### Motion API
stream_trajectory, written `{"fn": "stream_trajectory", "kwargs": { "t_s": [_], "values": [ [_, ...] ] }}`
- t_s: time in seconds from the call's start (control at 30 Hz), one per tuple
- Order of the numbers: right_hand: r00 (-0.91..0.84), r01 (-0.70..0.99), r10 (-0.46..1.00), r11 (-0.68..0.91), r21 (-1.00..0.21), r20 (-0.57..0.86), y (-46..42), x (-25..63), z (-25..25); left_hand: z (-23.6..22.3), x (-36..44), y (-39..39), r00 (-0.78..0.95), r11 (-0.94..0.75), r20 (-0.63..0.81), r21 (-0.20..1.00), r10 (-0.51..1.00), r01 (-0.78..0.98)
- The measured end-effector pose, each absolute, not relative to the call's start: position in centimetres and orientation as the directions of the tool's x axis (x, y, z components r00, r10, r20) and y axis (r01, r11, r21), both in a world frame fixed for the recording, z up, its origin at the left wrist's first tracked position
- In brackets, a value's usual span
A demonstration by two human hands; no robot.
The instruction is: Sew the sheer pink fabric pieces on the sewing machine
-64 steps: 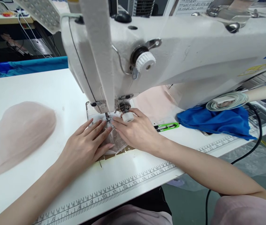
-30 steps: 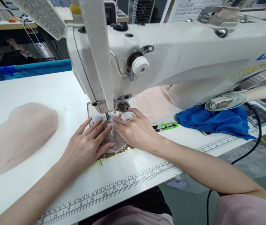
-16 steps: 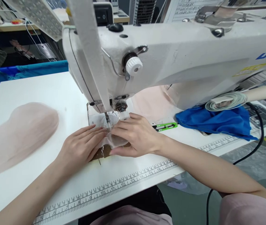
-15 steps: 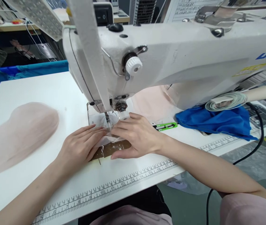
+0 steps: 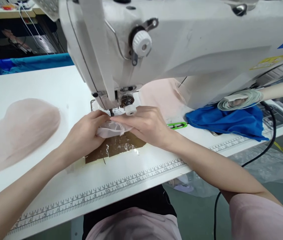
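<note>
A small piece of sheer whitish fabric (image 5: 112, 129) lies under the needle area of a white sewing machine (image 5: 186, 43). My left hand (image 5: 88, 130) grips its left side, fingers curled in and partly hidden beneath the cloth. From the right, my right hand (image 5: 147, 126) pinches the fabric's other side, its fingertips close to the presser foot (image 5: 112, 112). Both hands sit just above a brown taped patch (image 5: 116, 145) on the table. The fingertips and the cloth's far edge are partly covered by the hands and machine head.
A sheer pink fabric piece (image 5: 23, 133) lies at left, and more pink fabric (image 5: 161, 96) behind the needle. Green thread snips (image 5: 177, 125), a blue cloth (image 5: 226, 121) and a coil of pale cord (image 5: 240, 100) are on the right. A printed ruler (image 5: 101, 195) runs along the front edge.
My hands have gone from lying flattened on the fabric to gripping it, with its near edge lifted and bunched. More of the brown patch shows. The view has tilted downward.
</note>
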State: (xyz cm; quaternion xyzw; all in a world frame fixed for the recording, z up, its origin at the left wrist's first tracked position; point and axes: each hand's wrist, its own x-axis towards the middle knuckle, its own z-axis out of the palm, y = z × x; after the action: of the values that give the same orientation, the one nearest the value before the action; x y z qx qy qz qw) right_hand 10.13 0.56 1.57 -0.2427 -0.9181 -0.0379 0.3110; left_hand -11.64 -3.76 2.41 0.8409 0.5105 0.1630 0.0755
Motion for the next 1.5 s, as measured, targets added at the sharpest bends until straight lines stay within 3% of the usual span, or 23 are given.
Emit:
{"fn": "stream_trajectory", "kwargs": {
  "t_s": [0.07, 0.33, 0.83, 1.07, 1.23, 1.33, 1.43, 1.5],
  "values": [
    [-0.652, 0.521, 0.481, 0.846, -0.115, 0.586, 0.6, 9.9, 1.6, 2.3, -11.3, -3.2, 0.369, -0.422, 0.212, 0.323, 0.905, 0.847],
    [-0.598, 0.633, 0.655, 0.74, -0.228, 0.462, 0.1, 9.1, 2.3, 1.4, -9.9, -2.9, 0.297, -0.365, 0.358, 0.137, 0.885, 0.921],
    [-0.604, 0.671, 0.684, 0.713, -0.202, 0.41, 0.1, 9.5, 3.0, 1.5, -10.1, -2.6, 0.343, -0.4, 0.337, 0.116, 0.877, 0.909],
    [-0.593, 0.668, 0.703, 0.702, -0.247, 0.393, 0.1, 9.4, 2.9, 1.3, -10.8, -2.4, 0.418, -0.464, 0.325, 0.075, 0.848, 0.883],
    [-0.615, 0.569, 0.649, 0.759, -0.317, 0.449, 0.0, 9.5, 2.2, 2.2, -11.7, -2.3, 0.519, -0.558, 0.271, 0.088, 0.81, 0.825],
    [-0.673, 0.523, 0.608, 0.794, -0.311, 0.42, -0.6, 9.7, 2.0, 2.3, -12.0, -3.0, 0.63, -0.656, 0.287, -0.009, 0.721, 0.755],
    [-0.783, 0.51, 0.532, 0.846, -0.159, 0.322, -1.7, 9.9, 1.8, 1.7, -11.7, -4.4, 0.684, -0.657, 0.367, -0.216, 0.631, 0.722],
    [-0.843, 0.454, 0.451, 0.889, -0.063, 0.294, -2.5, 10.0, 1.7, 1.2, -11.4, -5.4, 0.666, -0.611, 0.398, -0.274, 0.631, 0.743]
  ]
}}
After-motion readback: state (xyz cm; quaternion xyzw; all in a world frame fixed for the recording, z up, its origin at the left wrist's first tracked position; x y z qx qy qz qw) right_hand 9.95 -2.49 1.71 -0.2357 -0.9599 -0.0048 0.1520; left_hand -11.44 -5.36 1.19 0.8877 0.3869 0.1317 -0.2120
